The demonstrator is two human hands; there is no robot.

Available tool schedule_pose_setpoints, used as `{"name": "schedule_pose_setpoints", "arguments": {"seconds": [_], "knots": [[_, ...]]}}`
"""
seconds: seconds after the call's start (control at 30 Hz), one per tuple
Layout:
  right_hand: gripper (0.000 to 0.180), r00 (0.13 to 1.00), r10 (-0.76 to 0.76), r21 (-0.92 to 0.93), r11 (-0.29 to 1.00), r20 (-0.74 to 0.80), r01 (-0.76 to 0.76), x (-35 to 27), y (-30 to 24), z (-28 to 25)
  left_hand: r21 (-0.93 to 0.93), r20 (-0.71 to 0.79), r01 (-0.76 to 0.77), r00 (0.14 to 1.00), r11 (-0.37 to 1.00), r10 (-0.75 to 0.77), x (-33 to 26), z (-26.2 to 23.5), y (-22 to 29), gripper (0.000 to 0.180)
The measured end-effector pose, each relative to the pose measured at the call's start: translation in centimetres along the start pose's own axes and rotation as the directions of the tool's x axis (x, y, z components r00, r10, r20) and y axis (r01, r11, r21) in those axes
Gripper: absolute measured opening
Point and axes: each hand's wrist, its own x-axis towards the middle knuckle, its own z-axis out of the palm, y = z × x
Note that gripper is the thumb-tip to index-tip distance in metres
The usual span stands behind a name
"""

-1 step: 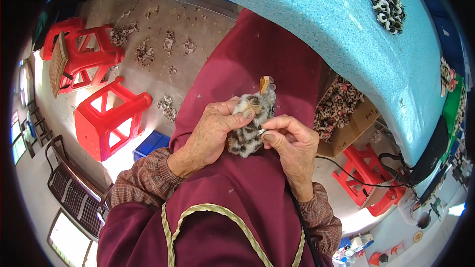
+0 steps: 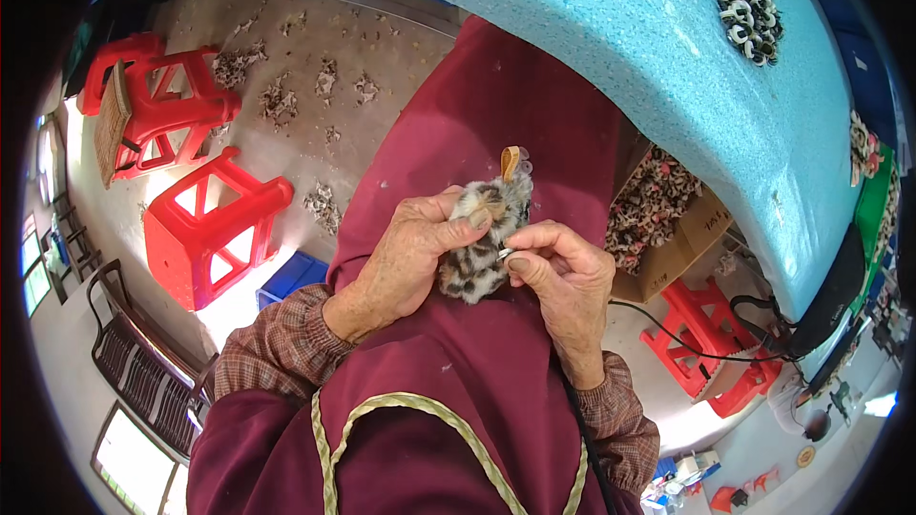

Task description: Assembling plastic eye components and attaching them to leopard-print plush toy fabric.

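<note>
Over my lap, my left hand grips a small plush piece of white fur with brown and black spots, thumb on top. A yellow-tan loop sticks up from the plush's far end, beside a clear plastic bit. Thumb and forefinger of my right hand pinch a tiny pale piece against the plush's right side; its exact kind is too small to make out. The other right fingers are curled in. A maroon apron with a gold-patterned trim lies beneath both hands.
A blue speckled table curves ahead, bearing a pile of small black-and-white pieces. Right of my lap stands a cardboard box full of spotted furry pieces. Red plastic stools stand left; fur scraps litter the floor.
</note>
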Motion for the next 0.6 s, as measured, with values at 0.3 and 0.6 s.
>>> {"name": "schedule_pose_setpoints", "arguments": {"seconds": [0.3, 0.6], "knots": [[0.01, 1.0, 0.007, 0.039, 0.999, 0.029, -0.008, 0.4, 0.8, -0.4, 0.256, 0.021, -0.11, 0.994, 0.96, 0.109, -0.1, -0.3, 0.0, 0.019], [0.007, 0.999, -0.046, -0.011, 0.999, -0.026, 0.046, 0.4, 2.3, -0.5, 0.726, 0.19, -0.429, 0.876, 0.538, 0.442, -0.7, 0.5, -0.2, 0.036]]}}
